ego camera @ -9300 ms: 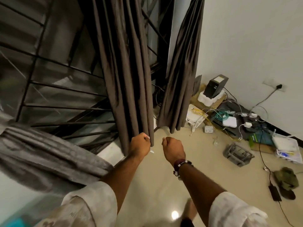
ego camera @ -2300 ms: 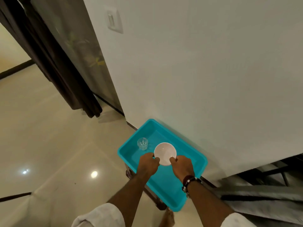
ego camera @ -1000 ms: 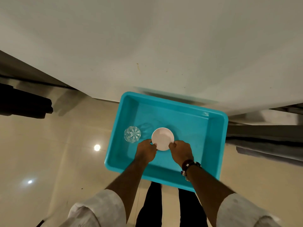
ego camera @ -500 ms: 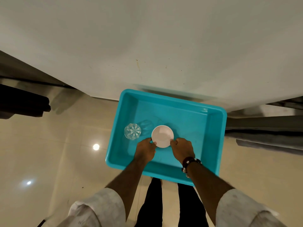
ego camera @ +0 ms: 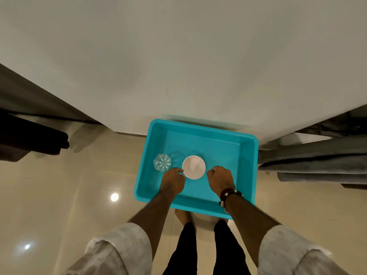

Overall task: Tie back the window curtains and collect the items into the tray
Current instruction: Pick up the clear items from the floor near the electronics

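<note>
The turquoise tray [ego camera: 246, 151] stands against the foot of the white wall [ego camera: 178, 56], and one white bowl [ego camera: 193, 170] and one clear glass [ego camera: 162, 162] are already inside it, both near its left side, the glass just beside the bowl. The left hand [ego camera: 173, 182] has its fingers curled at the left rim of the bowl and seems to touch it, though I cannot tell if it really grips. The right hand [ego camera: 220, 179] is closed like a loose fist just beside the right rim of the bowl, with a small gap, so it appears to hold nothing. In my judgement the collecting part is well along: two items sit in the tray, and the bowl looks just put down. Whether more items wait elsewhere cannot be seen. A grey curtain [ego camera: 317, 161] lies in folds to the right of the tray and a dark curtain [ego camera: 33, 139] hangs to the left of it; no tie-back is visible here, so I cannot say that part is finished.
</note>
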